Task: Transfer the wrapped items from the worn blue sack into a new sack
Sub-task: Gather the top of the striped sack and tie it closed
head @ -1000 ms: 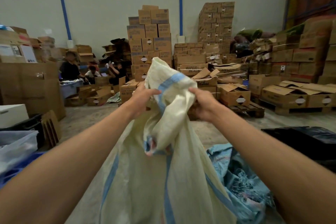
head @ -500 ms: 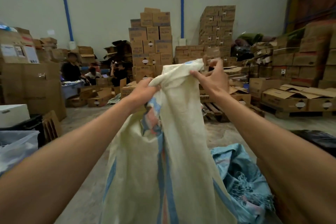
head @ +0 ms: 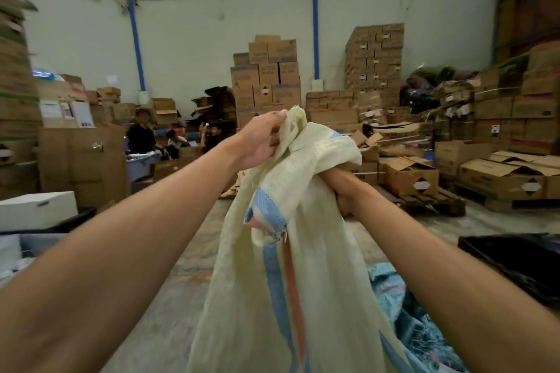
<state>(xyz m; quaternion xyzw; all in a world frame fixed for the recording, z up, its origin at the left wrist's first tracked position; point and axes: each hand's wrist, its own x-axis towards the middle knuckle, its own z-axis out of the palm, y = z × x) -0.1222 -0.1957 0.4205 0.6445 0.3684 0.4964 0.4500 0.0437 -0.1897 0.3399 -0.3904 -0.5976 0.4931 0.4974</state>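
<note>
A cream woven sack (head: 306, 291) with blue and orange stripes hangs in front of me, its mouth bunched at the top. My left hand (head: 262, 139) grips the upper edge of the sack's mouth, held high. Lower and to the right, my right hand (head: 342, 188) clutches a gathered fold of the sack; the cloth drapes over its fingers. The worn blue sack (head: 406, 321) lies crumpled on the floor at the lower right, partly behind my right forearm. No wrapped items show.
Stacks of cardboard boxes (head: 266, 76) line the back wall and the right side, some on a wooden pallet (head: 424, 200). People (head: 142, 136) sit among boxes at the left. A white box (head: 36, 209) and bins stand at left; black plastic (head: 515, 257) lies at right.
My left hand has risen along the sack's mouth. My right hand has dropped from the top edge and now clutches a lower fold. The camera view has tilted up.
</note>
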